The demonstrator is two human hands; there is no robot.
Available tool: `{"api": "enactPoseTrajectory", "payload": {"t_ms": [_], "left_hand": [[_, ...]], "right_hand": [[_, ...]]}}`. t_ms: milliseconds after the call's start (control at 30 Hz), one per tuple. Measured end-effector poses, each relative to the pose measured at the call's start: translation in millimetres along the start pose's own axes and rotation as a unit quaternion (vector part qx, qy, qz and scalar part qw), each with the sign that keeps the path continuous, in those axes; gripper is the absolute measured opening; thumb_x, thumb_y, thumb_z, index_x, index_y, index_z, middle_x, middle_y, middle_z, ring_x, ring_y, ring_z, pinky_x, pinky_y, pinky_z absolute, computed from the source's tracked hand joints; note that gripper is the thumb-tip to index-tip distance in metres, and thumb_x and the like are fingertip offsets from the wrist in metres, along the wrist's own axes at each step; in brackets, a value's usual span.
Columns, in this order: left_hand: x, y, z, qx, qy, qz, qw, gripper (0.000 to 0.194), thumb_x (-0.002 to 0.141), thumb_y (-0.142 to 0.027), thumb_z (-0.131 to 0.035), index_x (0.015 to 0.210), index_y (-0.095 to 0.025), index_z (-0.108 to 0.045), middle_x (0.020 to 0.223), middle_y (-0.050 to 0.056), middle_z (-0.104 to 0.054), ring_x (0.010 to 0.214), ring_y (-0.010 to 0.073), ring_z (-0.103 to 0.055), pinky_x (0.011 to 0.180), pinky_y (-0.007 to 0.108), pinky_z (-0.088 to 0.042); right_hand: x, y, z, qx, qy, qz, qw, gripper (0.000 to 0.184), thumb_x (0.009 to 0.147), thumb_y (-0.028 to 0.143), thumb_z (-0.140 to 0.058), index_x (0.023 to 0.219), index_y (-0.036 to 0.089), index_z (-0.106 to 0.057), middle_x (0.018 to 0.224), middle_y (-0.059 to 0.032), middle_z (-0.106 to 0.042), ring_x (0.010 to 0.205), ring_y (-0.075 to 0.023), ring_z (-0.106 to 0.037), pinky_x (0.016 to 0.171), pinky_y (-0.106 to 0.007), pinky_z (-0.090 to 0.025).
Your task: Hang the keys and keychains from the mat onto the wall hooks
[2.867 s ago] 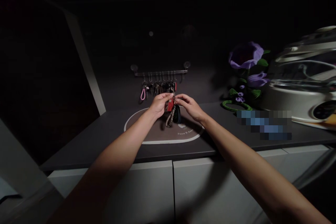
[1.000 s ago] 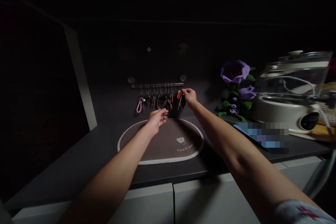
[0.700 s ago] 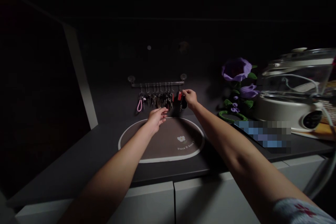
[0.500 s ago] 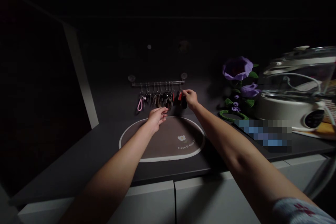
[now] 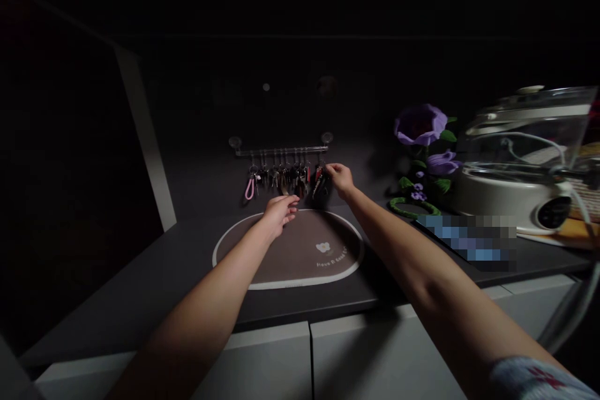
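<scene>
A clear rail (image 5: 281, 150) on the dark wall carries several bunches of keys (image 5: 281, 178) on small hooks. A pink loop strap (image 5: 250, 187) dangles at its left end. At the right end hangs a bunch of keys with a red tag and a black strap (image 5: 320, 185) with pale markings. My right hand (image 5: 341, 179) pinches at the edge of that bunch, thumb and forefinger together; the exact grip point is too small to see. Just below the middle bunches, my left hand (image 5: 281, 212) holds nothing, its fingers loosely stretched toward the right.
Under my hands lies a brown mat (image 5: 262, 256) with a white rim on the dark counter (image 5: 154, 287). Purple artificial flowers (image 5: 422, 125), a white appliance with a clear lid (image 5: 506, 200) and a blurred-out flat item (image 5: 464, 239) are to the right. White cabinet fronts (image 5: 267, 362) are below.
The rightmost bunch has turned and shifted slightly, so its black strap with pale markings now shows more. Both hands have stayed nearly in place.
</scene>
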State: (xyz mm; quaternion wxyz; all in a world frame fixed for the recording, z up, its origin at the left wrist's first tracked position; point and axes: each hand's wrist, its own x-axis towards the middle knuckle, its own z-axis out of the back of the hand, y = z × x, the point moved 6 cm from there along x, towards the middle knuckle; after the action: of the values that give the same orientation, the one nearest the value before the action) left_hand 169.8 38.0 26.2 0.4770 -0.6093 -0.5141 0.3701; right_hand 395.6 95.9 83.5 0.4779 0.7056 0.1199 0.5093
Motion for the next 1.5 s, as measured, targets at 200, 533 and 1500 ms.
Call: {"api": "enactPoseTrajectory", "payload": {"t_ms": [200,533,1500], "left_hand": [[-4.0,-5.6,0.0,0.043,-0.017,-0.027,0.999,0.012,0.06,-0.022,-0.068,0.069,-0.015,-0.063,0.067,0.001,-0.06,0.051,0.0053,-0.049,0.051,0.018,-0.037],[-17.4,-23.8,-1.8,0.157,-0.039,-0.166,0.973,0.038,0.06,-0.015,-0.068,0.097,-0.015,-0.06,0.052,-0.006,-0.049,0.049,0.008,-0.045,0.053,0.02,-0.034],[-114.9,-14.8,53.3,0.228,0.073,-0.282,0.929,0.093,0.06,-0.008,-0.064,0.139,-0.024,-0.019,0.065,-0.007,-0.052,0.064,0.0098,-0.046,0.073,0.022,-0.035]], "right_hand": [[-12.5,-0.4,5.3,-0.02,0.008,-0.008,1.0,0.029,0.067,0.033,-0.054,0.085,0.013,-0.065,0.085,-0.0063,-0.067,0.078,-0.0157,-0.057,0.076,-0.03,-0.043],[-78.2,32.1,-0.7,0.054,0.053,-0.072,0.995,0.031,0.063,0.038,-0.058,0.082,0.014,-0.063,0.075,-0.0038,-0.063,0.066,-0.0135,-0.053,0.065,-0.028,-0.043],[-218.4,98.6,6.9,-0.015,0.276,0.153,0.949,0.084,0.078,0.032,-0.052,0.142,0.025,0.003,0.084,-0.0029,-0.058,0.067,-0.013,-0.049,0.061,-0.026,-0.044]]}}
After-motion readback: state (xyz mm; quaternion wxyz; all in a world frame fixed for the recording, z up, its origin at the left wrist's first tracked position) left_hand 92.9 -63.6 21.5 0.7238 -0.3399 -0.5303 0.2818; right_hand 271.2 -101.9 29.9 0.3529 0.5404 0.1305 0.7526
